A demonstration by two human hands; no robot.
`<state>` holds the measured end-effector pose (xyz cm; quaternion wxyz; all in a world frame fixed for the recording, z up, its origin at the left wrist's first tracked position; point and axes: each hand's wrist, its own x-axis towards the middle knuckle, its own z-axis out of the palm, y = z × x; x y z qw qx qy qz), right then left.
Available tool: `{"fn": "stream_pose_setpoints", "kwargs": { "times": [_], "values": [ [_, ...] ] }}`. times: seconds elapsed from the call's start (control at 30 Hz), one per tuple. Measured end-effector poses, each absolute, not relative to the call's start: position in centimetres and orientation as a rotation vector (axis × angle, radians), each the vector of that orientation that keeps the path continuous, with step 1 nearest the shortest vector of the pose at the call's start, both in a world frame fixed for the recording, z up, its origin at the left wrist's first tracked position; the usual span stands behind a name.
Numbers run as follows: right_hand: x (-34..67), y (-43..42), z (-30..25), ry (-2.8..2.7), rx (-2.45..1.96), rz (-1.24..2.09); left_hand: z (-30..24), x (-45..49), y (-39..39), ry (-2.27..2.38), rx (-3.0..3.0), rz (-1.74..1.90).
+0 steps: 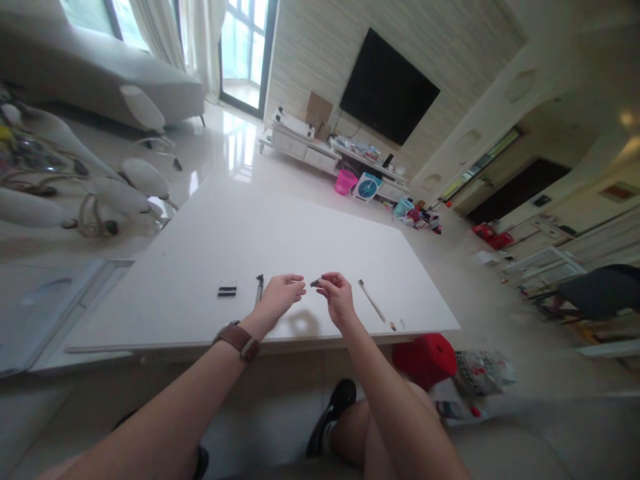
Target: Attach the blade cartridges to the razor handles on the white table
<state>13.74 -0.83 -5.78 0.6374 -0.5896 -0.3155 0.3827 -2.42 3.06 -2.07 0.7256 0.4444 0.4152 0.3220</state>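
Observation:
My right hand (pixel 339 298) pinches a small dark piece (pixel 315 283) between thumb and fingertips, above the white table (pixel 280 227). It is too small to name. Fingers extended, my left hand (pixel 283 292) is held just left of that piece, with a gap between them and nothing visible in its grip. Partly behind the left hand lies a thin dark-headed tool with a grey handle (pixel 259 288), perhaps a razor. Two short black strips (pixel 227 291) rest farther left. Right of my right hand is a toothbrush-like stick (pixel 373 301) with a dark head.
A small brown bit (pixel 393 326) and a small pale bit (pixel 403 323) lie by the table's near right edge. Below that edge stand a red stool (pixel 427 360) and a plastic bag (pixel 484 372). White chairs (pixel 145 177) are at the left.

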Motion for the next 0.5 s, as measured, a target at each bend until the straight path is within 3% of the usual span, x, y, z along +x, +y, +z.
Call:
{"fn": "stream_pose_setpoints", "kwargs": {
  "times": [0.17,0.33,0.5],
  "values": [
    [14.0,0.0,-4.8,-0.707,-1.345,1.018,-1.7,-0.9,3.7,0.873,0.974,0.711],
    [17.1,0.3,-4.1,-1.073,-1.478,1.033,-2.0,0.2,4.4,0.911,1.058,0.678],
    [25.7,-1.9,-5.1,-1.423,-2.314,0.407,-2.8,0.2,4.3,0.888,0.952,0.643]
  ]
}}
